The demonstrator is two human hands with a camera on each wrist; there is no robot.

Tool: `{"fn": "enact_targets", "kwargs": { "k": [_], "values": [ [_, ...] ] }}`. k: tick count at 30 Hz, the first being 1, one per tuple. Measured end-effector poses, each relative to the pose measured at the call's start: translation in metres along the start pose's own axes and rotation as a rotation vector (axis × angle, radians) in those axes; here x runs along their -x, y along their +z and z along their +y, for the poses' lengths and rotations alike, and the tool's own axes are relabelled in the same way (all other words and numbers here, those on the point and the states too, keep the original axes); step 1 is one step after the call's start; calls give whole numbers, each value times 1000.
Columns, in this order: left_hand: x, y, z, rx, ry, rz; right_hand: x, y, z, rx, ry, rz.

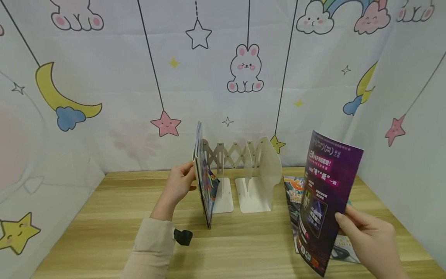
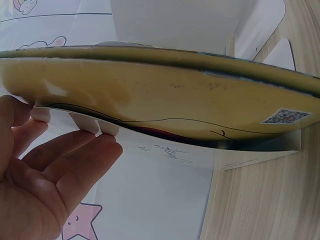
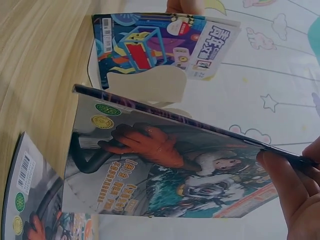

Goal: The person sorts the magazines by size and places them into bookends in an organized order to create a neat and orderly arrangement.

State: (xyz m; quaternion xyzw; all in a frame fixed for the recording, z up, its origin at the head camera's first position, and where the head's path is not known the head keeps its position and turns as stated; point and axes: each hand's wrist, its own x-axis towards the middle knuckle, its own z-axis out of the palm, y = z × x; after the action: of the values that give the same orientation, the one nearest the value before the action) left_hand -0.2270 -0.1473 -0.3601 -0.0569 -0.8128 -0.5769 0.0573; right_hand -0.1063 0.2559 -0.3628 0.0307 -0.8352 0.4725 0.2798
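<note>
My left hand point(image 1: 179, 180) grips a few thin magazines point(image 1: 208, 182) by their outer edge. They stand upright at the left end of a cream-white expanding bookend point(image 1: 252, 201). The left wrist view shows the fingers pinching a white cover point(image 2: 175, 152), with yellowish covers point(image 2: 165, 100) beside it. Off to the right, my right hand point(image 1: 371, 232) pinches the side of a magazine point(image 1: 322, 197), dark purple on one face and held upright. Its other face, with an illustrated figure, shows in the right wrist view. Beneath it, another magazine point(image 1: 294, 201) lies on the table, partly hidden.
The wooden table point(image 1: 132, 232) reaches back to a white cloth backdrop point(image 1: 125, 97) printed with stars, moons and rabbits. Cloth also hangs along both sides. The bookend has a lattice back and upright panels. A small black device point(image 1: 182, 237) sits at my left wrist.
</note>
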Motion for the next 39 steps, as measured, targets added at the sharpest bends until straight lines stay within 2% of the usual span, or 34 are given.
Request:
{"fn": "enact_targets", "kwargs": {
  "k": [7, 11, 16, 22, 29, 39],
  "values": [
    [3, 0, 0, -4, -5, -5, 6, -1, -8, 27, 40, 24],
    [3, 0, -1, -7, -1, -5, 8, -2, -10, -1, 50, 35],
    [4, 1, 0, -8, 1, 0, 12, -3, -12, -11, 12, 48],
    [3, 1, 1, -11, -4, 4, 18, -2, -19, -13, -31, 106],
    [4, 1, 2, -19, -5, 4, 24, -1, -27, -40, -100, 107],
    [3, 2, 2, -11, -2, 5, 31, -3, -32, -6, -63, 126]
  ]
}}
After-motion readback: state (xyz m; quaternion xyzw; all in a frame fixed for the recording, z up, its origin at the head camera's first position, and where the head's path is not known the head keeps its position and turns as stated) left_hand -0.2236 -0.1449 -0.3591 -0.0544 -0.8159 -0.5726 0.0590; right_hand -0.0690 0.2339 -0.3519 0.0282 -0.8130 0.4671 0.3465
